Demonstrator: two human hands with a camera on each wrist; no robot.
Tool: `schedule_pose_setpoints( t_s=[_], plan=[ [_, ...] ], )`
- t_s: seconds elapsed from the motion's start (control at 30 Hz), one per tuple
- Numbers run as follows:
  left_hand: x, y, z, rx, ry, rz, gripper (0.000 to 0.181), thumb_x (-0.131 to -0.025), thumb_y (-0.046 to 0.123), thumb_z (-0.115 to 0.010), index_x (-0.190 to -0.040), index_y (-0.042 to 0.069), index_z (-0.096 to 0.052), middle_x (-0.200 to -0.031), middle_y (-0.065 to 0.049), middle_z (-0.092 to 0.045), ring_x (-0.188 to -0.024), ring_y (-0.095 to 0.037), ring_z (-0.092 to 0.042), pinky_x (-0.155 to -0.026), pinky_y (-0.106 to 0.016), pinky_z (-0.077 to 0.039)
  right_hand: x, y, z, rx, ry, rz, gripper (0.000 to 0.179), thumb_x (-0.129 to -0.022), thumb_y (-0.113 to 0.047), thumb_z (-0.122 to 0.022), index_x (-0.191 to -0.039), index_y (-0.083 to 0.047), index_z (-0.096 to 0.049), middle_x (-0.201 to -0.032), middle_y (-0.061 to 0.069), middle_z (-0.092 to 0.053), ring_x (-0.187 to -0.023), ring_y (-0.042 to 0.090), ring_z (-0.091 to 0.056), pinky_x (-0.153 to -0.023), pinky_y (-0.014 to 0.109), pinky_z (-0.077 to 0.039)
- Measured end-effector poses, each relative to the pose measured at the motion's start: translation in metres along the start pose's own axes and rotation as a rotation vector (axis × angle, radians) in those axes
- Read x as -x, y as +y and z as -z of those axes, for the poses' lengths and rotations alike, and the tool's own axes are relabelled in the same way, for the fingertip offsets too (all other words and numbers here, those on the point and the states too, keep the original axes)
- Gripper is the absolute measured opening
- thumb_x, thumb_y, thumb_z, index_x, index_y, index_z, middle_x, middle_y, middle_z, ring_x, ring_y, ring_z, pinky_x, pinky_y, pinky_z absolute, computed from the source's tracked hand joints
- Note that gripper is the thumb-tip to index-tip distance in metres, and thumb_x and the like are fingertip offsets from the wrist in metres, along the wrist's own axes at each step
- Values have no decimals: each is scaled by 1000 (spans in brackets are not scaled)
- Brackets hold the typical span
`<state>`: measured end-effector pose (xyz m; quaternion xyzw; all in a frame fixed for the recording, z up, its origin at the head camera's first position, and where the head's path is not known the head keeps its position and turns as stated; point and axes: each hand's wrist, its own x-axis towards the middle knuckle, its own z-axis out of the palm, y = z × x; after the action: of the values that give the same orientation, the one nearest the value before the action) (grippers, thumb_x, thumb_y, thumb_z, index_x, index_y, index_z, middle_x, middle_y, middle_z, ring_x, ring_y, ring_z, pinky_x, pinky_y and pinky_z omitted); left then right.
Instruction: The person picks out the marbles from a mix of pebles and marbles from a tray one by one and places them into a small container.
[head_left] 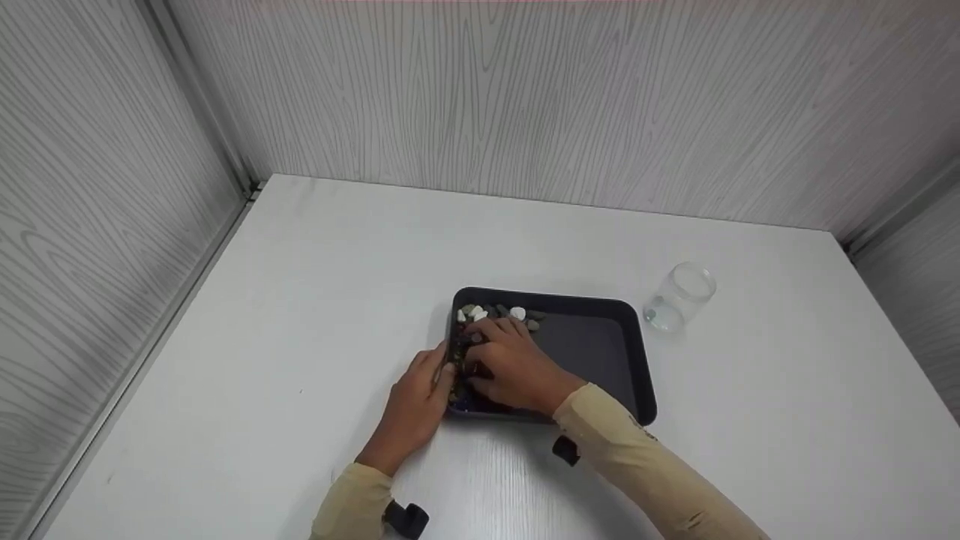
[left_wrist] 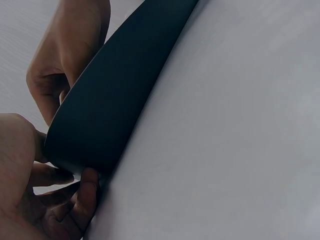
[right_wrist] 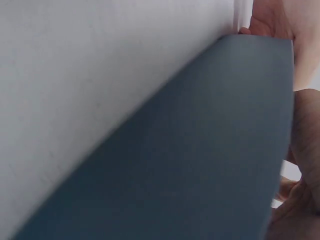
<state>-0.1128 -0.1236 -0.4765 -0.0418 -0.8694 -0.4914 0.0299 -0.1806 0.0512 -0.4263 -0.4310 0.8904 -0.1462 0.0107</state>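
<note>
A dark rectangular tray (head_left: 592, 349) lies on the table. My left hand (head_left: 412, 405) grips its left wall, thumb up at the rim; the left wrist view has those fingers bent against the outside of the tray wall (left_wrist: 100, 110). Inside the tray, my right hand (head_left: 517, 367) reaches down along the left side with bent fingers among small dark and coloured pieces (head_left: 461, 401). I cannot tell whether it pinches any. White pebbles (head_left: 517, 313) and grey-brown pebbles (head_left: 533, 325) lie along the tray's far left corner, partly behind the right fingers.
A clear glass jar (head_left: 679, 296) with a few small bluish pieces at its bottom stands just right of the tray's far corner. The white table (head_left: 360, 255) extends around the tray, with grey wood-grain panels (head_left: 510, 97) at the back and sides.
</note>
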Motion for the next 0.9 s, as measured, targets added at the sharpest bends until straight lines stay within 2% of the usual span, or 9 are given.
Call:
schedule_pose_setpoints(
  t_s=[0.37,0.67,0.9],
  plan=[
    [-1,0,1,14,-16,28,51,-110,23,-42,-155,0,-37,-136,-15,-53,-122,-27,-56,-103,-50,-44,8,18,23,-37,124,8,7,-88,-15,-82,-93,-11,-79,-130,14,-59,-117,32,-52,-104,52,-37],
    [-1,-1,1,17,-16,41,51,-111,24,-42,-154,-2,-36,-139,-17,-52,-128,-32,-53,-107,-53,-41,26,45,58,-46,186,-117,5,-90,-14,-79,-93,-10,-78,-135,15,-56,-121,36,-49,-107,54,-34],
    [0,0,1,17,-24,44,52,-111,24,-41,-155,-2,-35,-139,-17,-52,-129,-32,-52,-108,-53,-40,48,75,92,-30,305,-136,7,-88,-11,-80,-91,-7,-76,-132,21,-57,-115,41,-53,-101,56,-35]
  ],
)
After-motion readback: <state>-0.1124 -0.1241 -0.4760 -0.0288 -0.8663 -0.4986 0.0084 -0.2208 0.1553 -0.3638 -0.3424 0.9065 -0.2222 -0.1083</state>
